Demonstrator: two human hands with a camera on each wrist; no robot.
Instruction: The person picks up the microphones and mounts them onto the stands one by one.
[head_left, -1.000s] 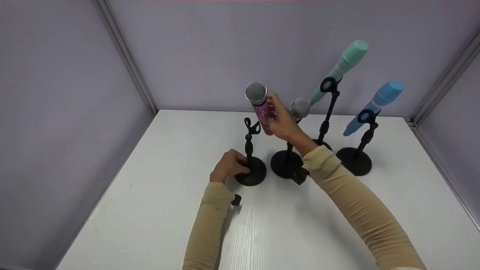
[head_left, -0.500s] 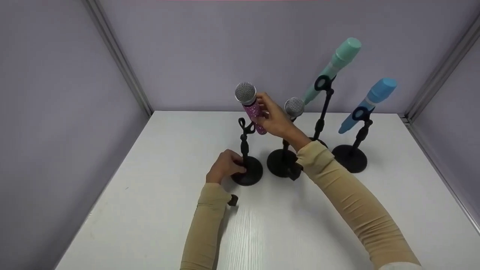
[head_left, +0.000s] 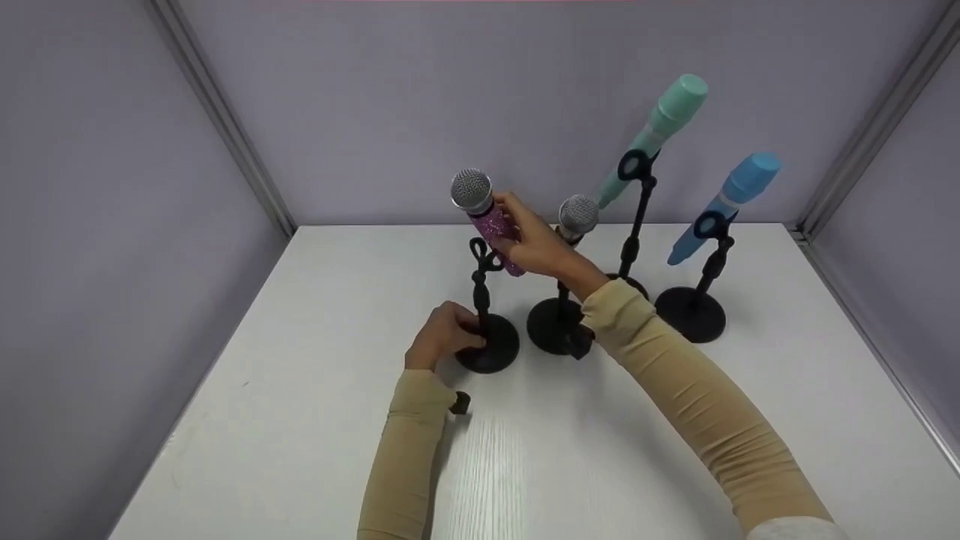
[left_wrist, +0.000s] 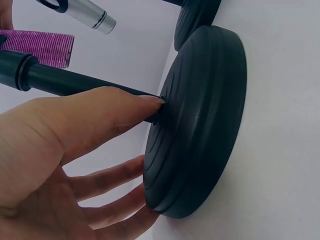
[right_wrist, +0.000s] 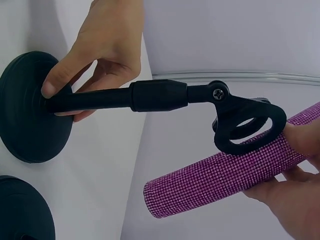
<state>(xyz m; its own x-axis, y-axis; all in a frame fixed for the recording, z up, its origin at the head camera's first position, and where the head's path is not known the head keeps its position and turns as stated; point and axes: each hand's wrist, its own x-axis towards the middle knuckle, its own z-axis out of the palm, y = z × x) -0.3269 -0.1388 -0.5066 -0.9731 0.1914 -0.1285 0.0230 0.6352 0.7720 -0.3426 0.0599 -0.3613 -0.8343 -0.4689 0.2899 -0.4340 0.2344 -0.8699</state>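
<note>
My right hand point(head_left: 534, 241) grips a pink glittery microphone point(head_left: 491, 225) with a silver mesh head, held tilted above the table. Just below it stands a short black microphone stand point(head_left: 481, 294). In the right wrist view, the microphone's studded body point(right_wrist: 210, 184) passes behind the stand's clip point(right_wrist: 235, 107), outside its ring; whether they touch I cannot tell. My left hand point(head_left: 445, 334) holds the foot of that stand. The left wrist view has the thumb point(left_wrist: 115, 112) at the bottom of the pole and the fingers by the round base point(left_wrist: 200, 120).
Right of my hands stands another stand with a silver-headed microphone point(head_left: 578, 215), partly covered by my right arm. Behind it a taller stand carries a mint-green microphone point(head_left: 664, 112). A blue microphone point(head_left: 739, 187) leans in a stand farther right. Panels border the white table point(head_left: 300, 360).
The view has shifted a little, moving the stands slightly left in it. My right hand has brought the pink microphone left and down, closer to the stand's clip. My left hand keeps its hold.
</note>
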